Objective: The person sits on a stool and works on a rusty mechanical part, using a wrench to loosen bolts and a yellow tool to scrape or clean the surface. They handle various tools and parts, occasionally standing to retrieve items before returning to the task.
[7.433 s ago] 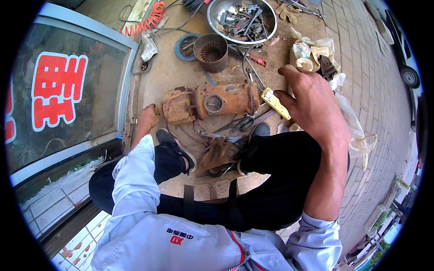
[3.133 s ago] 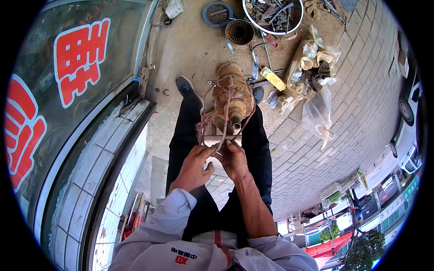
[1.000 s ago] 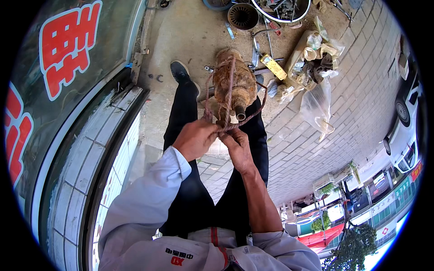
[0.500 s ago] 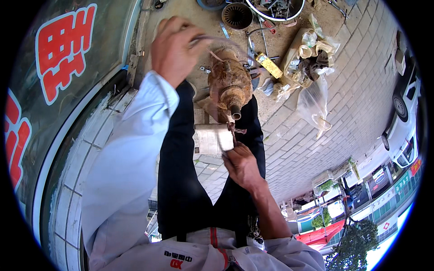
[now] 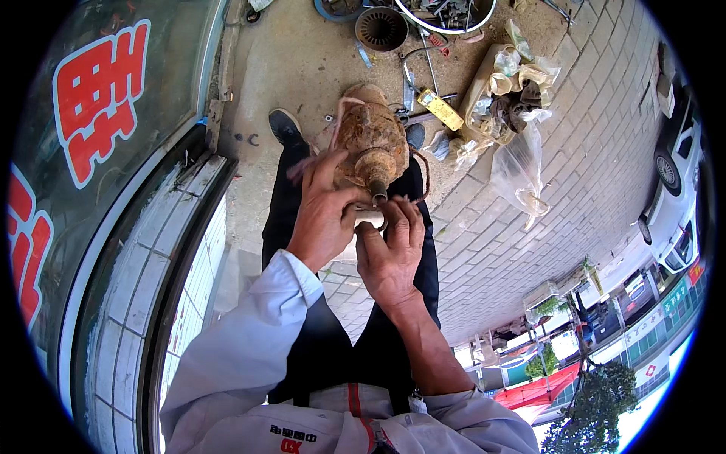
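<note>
A rusty, rounded metal housing [image 5: 372,132] with a short hollow shaft stub [image 5: 378,193] at its near end stands between my legs. A pinkish-brown cord [image 5: 426,172] bows out along its right side, and another stretch runs up its left side around the far end. My left hand [image 5: 321,219] is at the near left of the housing, fingers curled on the cord, whose loose end is blurred. Just below the stub, my right hand [image 5: 393,253] has its fingers bent around the cord. A whitish block [image 5: 369,218] shows partly between my hands.
Beyond the housing lie a yellow box-shaped tool [image 5: 440,110], a dark ribbed bucket [image 5: 381,29] and a white-rimmed basin [image 5: 454,30] of metal parts. Plastic bags [image 5: 518,174] lie to the right on paving. A glass door [image 5: 45,136] stands at left; a car [image 5: 677,189] is parked far right.
My left hand has come down from above the far end of the housing to its near left side. My right hand has moved up to the shaft stub. The cord now passes around the housing.
</note>
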{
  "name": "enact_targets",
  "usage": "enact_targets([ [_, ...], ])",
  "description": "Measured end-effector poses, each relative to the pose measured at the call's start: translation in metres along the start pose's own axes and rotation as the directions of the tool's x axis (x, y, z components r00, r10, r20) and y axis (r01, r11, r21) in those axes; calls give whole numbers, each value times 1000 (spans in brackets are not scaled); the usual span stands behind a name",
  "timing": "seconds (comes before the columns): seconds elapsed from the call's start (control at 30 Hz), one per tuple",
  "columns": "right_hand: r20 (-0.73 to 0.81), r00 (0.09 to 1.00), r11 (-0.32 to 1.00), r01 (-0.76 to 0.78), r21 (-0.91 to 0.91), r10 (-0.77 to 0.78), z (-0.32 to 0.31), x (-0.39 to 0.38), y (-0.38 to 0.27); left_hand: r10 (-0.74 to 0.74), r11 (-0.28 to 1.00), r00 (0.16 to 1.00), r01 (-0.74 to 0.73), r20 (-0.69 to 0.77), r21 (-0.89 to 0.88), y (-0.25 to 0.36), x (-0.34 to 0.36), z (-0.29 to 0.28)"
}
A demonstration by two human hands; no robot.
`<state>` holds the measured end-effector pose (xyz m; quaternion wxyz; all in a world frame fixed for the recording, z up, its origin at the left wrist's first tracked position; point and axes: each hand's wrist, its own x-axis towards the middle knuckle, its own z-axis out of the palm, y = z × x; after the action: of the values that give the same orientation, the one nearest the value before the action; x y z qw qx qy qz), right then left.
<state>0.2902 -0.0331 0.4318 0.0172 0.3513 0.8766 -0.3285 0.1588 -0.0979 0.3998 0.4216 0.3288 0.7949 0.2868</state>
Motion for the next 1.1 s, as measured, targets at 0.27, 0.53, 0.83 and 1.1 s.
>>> enact_targets([
  [0.27,326,945,995,-34,97,0,-3,18,27,-101,993,986,93,-129,-66,-17,-15,19],
  [0.53,273,962,977,-59,205,1,-2,20,33,-248,966,860,188,-446,-174,-9,-10,34],
  [0.83,398,821,615,-571,544,410,-17,16,20,-930,-51,356,134,96,-990,-21,-46,99],
  [1.1,485,698,226,-665,711,527,-58,33,84,-792,-117,513,405,331,-907,-34,-33,138],
])
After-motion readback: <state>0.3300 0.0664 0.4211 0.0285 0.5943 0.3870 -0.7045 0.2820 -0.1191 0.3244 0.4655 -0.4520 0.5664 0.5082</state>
